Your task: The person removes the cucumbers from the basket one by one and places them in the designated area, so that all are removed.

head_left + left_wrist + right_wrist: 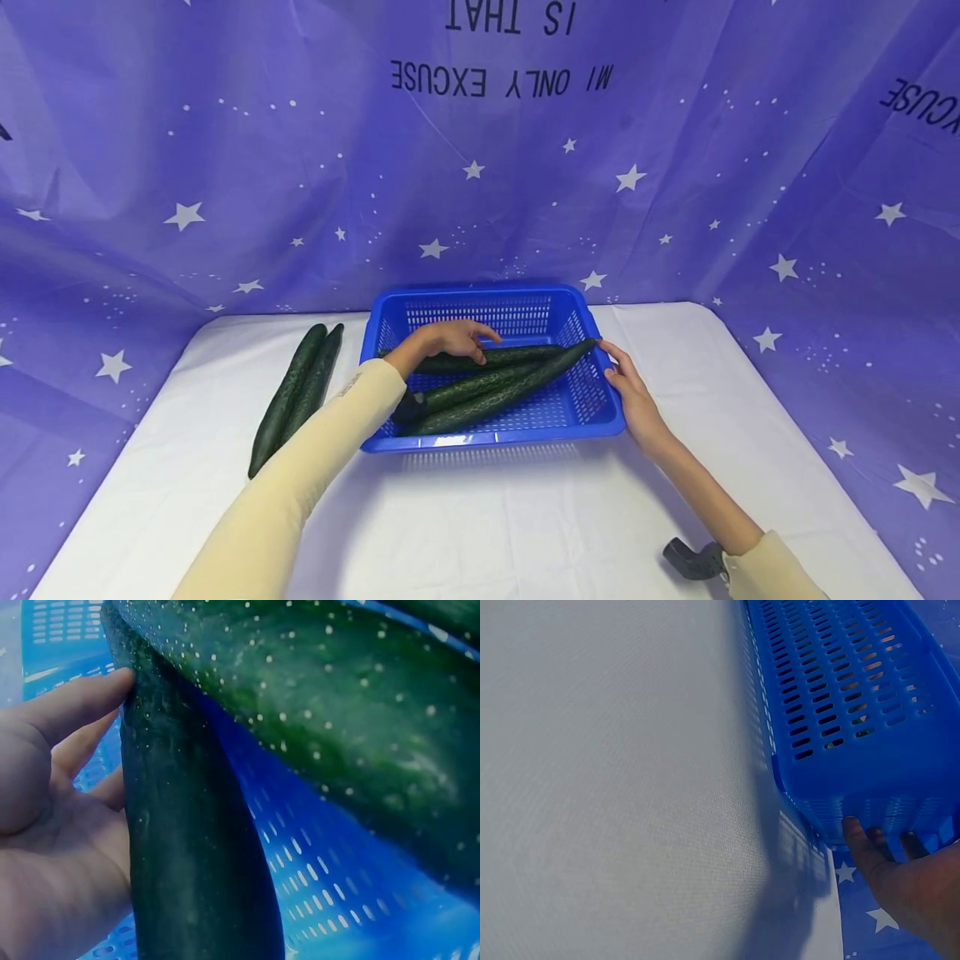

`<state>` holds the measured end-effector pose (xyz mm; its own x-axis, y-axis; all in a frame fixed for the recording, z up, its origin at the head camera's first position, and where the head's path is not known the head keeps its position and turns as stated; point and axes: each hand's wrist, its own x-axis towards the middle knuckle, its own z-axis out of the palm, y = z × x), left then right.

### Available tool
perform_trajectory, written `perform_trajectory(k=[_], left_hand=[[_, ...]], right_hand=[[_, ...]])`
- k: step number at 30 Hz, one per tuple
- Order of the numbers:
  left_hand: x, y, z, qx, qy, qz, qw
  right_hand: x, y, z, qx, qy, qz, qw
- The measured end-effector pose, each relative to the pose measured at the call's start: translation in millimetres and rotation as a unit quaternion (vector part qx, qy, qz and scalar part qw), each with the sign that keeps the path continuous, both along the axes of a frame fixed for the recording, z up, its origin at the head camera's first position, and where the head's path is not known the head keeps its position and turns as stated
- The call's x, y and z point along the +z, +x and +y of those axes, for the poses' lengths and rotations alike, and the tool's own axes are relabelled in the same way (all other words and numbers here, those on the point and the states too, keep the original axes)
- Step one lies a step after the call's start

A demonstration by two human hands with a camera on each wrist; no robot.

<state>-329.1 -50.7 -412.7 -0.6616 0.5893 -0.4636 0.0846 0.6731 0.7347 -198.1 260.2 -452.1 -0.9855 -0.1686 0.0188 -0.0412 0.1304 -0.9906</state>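
My left hand (459, 340) is inside the blue plastic basket (487, 437), over the rear cucumber (525, 356). In the left wrist view, its thumb touches the side of a dark green cucumber (195, 847), and the other fingers lie loosely extended beside it. Two more cucumbers lie side by side nearer the front; the foremost cucumber (517, 392) points its thin tip up at the right rim. Against the basket's right end rests my right hand (636, 402), with fairly straight fingers touching the outer wall by the rim.
Left of the basket, a pair of cucumbers (288, 400) lies on the white tablecloth (480, 525). A purple star-printed curtain (480, 183) stands behind the table and along its sides. A dark device (693, 558) is strapped at the right wrist.
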Motion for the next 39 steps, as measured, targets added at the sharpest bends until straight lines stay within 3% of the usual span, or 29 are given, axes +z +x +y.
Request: perform_trajectory(k=[20,28,32,39], left_hand=[[5.1,1.3,1.7,-0.008,-0.049,0.036,0.9981],[2.4,5.4,4.0,-0.014,-0.035,0.074,0.9965],[2.5,3.4,3.6,-0.001,-0.01,0.079,0.9968],[9.8,1.4,2.9,0.003,0.013,0.11,0.9939]], right_hand=[[1.5,-0.6,0.1,-0.001,-0.005,0.002,1.0],[-0.9,-0.5,0.3,-0.006,0.001,-0.001,1.0],[-0.6,-0.3,0.0,-0.008,0.003,-0.003,1.0],[-1.9,-0.1,1.6,-0.007,0.006,0.003,1.0]])
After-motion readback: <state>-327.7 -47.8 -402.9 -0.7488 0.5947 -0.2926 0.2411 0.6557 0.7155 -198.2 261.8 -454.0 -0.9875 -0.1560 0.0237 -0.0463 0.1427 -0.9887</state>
